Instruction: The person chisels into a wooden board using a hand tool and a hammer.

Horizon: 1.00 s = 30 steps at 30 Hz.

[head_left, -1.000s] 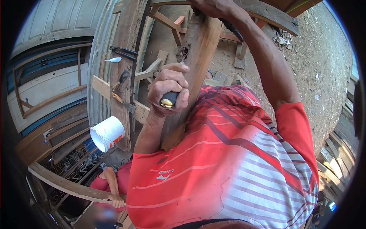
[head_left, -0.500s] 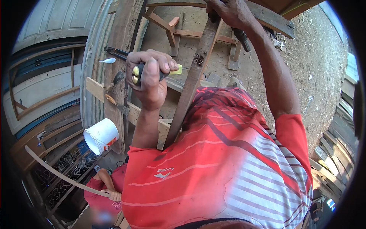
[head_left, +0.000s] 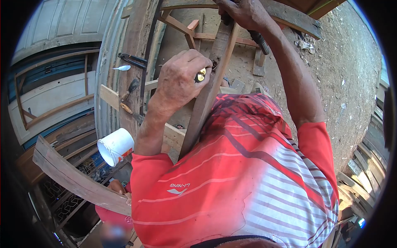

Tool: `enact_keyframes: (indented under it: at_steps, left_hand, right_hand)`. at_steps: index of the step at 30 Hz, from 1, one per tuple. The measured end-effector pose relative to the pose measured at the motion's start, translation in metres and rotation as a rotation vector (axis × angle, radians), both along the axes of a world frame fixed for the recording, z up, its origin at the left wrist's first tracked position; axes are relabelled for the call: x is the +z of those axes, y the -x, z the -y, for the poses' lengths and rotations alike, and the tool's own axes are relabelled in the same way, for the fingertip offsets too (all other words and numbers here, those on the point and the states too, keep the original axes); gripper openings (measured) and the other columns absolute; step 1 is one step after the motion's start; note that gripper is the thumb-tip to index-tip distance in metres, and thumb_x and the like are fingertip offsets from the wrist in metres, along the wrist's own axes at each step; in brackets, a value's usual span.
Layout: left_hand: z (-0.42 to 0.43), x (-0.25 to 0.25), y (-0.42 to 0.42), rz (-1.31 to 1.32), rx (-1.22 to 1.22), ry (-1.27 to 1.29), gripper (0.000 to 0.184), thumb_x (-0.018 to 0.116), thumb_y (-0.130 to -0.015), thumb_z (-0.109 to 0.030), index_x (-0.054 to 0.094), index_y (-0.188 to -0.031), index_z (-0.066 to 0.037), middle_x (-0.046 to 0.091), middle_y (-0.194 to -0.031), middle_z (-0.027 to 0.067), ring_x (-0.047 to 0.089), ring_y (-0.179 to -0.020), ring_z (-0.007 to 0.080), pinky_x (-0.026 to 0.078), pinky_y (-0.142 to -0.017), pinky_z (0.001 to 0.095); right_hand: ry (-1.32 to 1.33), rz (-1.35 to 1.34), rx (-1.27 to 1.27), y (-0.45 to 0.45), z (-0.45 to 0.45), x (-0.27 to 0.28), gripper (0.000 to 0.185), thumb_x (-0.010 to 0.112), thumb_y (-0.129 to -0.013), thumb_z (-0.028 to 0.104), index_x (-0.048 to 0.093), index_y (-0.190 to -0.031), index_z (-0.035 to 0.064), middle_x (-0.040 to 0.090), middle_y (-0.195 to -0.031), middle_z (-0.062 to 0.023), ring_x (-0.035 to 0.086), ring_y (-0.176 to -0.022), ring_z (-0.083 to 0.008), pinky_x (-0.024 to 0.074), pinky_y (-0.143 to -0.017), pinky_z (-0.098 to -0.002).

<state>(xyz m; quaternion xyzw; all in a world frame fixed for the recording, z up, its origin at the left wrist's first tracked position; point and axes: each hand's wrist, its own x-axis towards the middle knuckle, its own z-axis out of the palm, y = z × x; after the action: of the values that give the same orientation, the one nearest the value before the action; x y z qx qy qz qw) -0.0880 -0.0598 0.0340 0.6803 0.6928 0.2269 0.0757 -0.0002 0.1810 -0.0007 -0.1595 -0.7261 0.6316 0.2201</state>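
Note:
My left hand (head_left: 180, 74) is wrapped round the black-and-yellow handle of a screwdriver (head_left: 201, 75). Its fist lies against the edge of a long wooden beam (head_left: 202, 101), near a dark rough hole (head_left: 214, 65). The screwdriver's shaft is hidden behind my fingers and the beam. At the far end of the beam my right hand (head_left: 246, 14) is closed round a tool with a black grip (head_left: 260, 42). The tool's other end is mostly covered, so its kind is unclear. The beam slants from the top centre down beside my red shirt.
Left of the beam, dark-handled pliers (head_left: 132, 60), a white spoon-like piece (head_left: 122, 67) and a wooden-handled tool (head_left: 126, 108) lie on a plank bench (head_left: 134, 37). A white bucket (head_left: 120, 144) stands nearer. At lower left another person in red holds a curved board (head_left: 78, 177).
My left hand has moved right to the beam and turned, bringing the screwdriver's handle end to face me. The other person's board has tilted, showing its broad face. My right hand has barely shifted.

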Motion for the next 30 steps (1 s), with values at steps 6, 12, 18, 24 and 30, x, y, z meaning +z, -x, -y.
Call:
enact_keyframes:
  at_steps: [6, 12, 18, 24, 30]
  left_hand:
    - [-0.004, 0.006, 0.001, -0.127, -0.049, 0.057, 0.016, 0.079, -0.079, -0.004, 0.069, -0.091, -0.006, 0.067, -0.089, 0.0088, 0.068, -0.085, 0.0290, 0.055, -0.075, 0.0399]
    - [-0.007, 0.012, -0.002, -0.200, -0.059, 0.101, 0.016, 0.079, -0.079, -0.005, 0.067, -0.089, -0.007, 0.063, -0.085, 0.0083, 0.065, -0.081, 0.0290, 0.053, -0.073, 0.0406]
    - [-0.012, 0.017, -0.004, -0.178, -0.069, 0.162, 0.014, 0.077, -0.081, -0.007, 0.065, -0.090, -0.007, 0.061, -0.085, 0.0087, 0.065, -0.082, 0.0291, 0.053, -0.073, 0.0407]
    - [-0.021, 0.025, -0.005, -0.296, -0.121, 0.252, 0.017, 0.076, -0.078, -0.007, 0.065, -0.091, -0.007, 0.061, -0.085, 0.0087, 0.065, -0.084, 0.0284, 0.054, -0.074, 0.0402]
    - [-0.021, 0.021, 0.003, -0.248, -0.164, 0.245, 0.017, 0.075, -0.077, -0.009, 0.064, -0.090, -0.008, 0.063, -0.084, 0.0076, 0.066, -0.083, 0.0284, 0.054, -0.073, 0.0403]
  right_hand:
    - [-0.090, -0.015, -0.010, 0.003, 0.000, -0.003, 0.027, 0.060, -0.104, 0.024, 0.052, -0.086, 0.0051, 0.051, -0.066, 0.0004, 0.051, -0.060, -0.0096, 0.0437, -0.053, -0.0316]
    - [-0.083, 0.005, -0.006, 0.002, 0.000, 0.001, 0.027, 0.060, -0.103, 0.026, 0.054, -0.089, 0.0046, 0.053, -0.067, -0.0012, 0.052, -0.062, -0.0112, 0.0451, -0.055, -0.0334]
    - [-0.171, 0.001, -0.028, 0.002, -0.003, -0.007, 0.027, 0.060, -0.103, 0.027, 0.054, -0.090, 0.0036, 0.054, -0.068, -0.0033, 0.053, -0.062, -0.0135, 0.0464, -0.057, -0.0357]
    - [-0.170, -0.040, 0.005, 0.001, -0.003, -0.002, 0.025, 0.060, -0.102, 0.024, 0.054, -0.090, 0.0031, 0.054, -0.067, -0.0035, 0.055, -0.061, -0.0137, 0.0470, -0.057, -0.0356]
    - [-0.048, -0.087, 0.049, -0.001, -0.001, -0.001, 0.025, 0.059, -0.103, 0.024, 0.052, -0.089, 0.0036, 0.053, -0.066, -0.0034, 0.055, -0.060, -0.0125, 0.0461, -0.054, -0.0345]
